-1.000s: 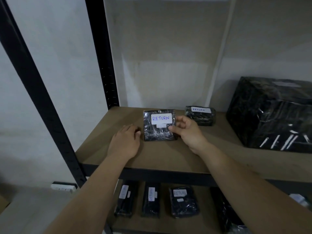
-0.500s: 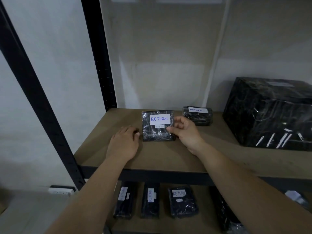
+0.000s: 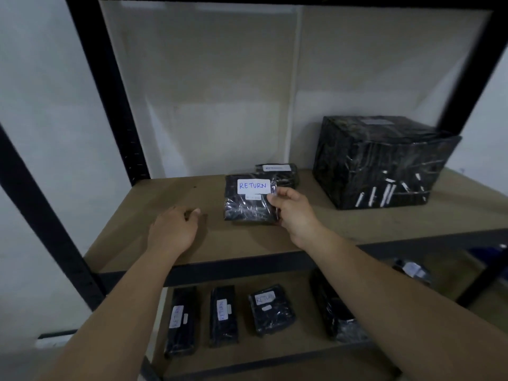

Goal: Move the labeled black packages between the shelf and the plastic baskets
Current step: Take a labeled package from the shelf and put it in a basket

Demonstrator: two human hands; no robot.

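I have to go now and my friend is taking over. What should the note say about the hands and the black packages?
Right hand: pinches the right edge of the RETURN package, which stands tilted on the upper shelf.
Left hand: rests on the shelf, holding nothing, apart from that package.
Behind it lies a smaller labeled package; a big wrapped box sits to the right.
Lower shelf: three labeled packages, including the square one.
No baskets in view, so what is done and left is unclear.
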